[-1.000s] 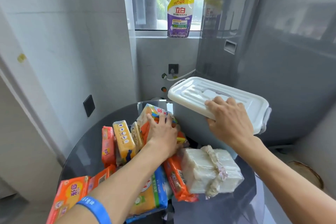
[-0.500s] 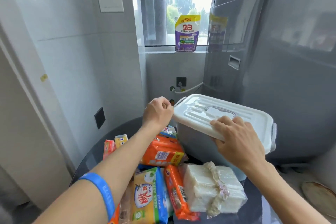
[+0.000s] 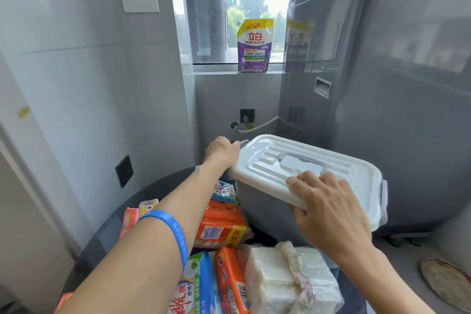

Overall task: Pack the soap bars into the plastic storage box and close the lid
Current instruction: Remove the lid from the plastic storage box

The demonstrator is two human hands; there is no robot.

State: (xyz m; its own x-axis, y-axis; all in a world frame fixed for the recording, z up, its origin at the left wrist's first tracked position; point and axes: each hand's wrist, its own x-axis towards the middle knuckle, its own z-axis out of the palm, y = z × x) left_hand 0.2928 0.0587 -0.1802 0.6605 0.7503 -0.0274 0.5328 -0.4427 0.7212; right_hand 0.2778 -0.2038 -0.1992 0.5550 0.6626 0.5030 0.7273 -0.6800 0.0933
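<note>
Storage box (image 3: 257,209): grey translucent plastic body, standing at the far right of the round dark table (image 3: 153,194), hard against the grey appliance (image 3: 382,109) behind it. White ribbed lid (image 3: 313,168) still seated on top, recessed handle in its middle; a side clip shows at the right end. Contents cannot be told, since the lid covers the opening and the wall shows nothing clearly.

Hands: left hand (image 3: 222,151) curled at the far left corner of the lid, fingers hidden behind the rim, apparently at the clip there; whether it has hold of the clip cannot be told. Right hand (image 3: 328,201) grips the near edge of the lid, fingers on top and thumb under the rim. Judged purpose: steadying the box while the lid is freed and raised, as nothing can go in until it is off.

Soap bars, all outside the box, heaped on the table near and left of it:
- orange wrapped pack (image 3: 221,227), just beside the box's near left wall;
- second orange pack (image 3: 229,278), nearer;
- white bars bundled in clear film (image 3: 288,280), near right;
- blue-and-yellow pack (image 3: 196,288);
- small yellow and red bars (image 3: 139,211) at far left.

Packing judged not yet begun.

Unrelated: purple detergent pouch (image 3: 254,46) on the window sill.
</note>
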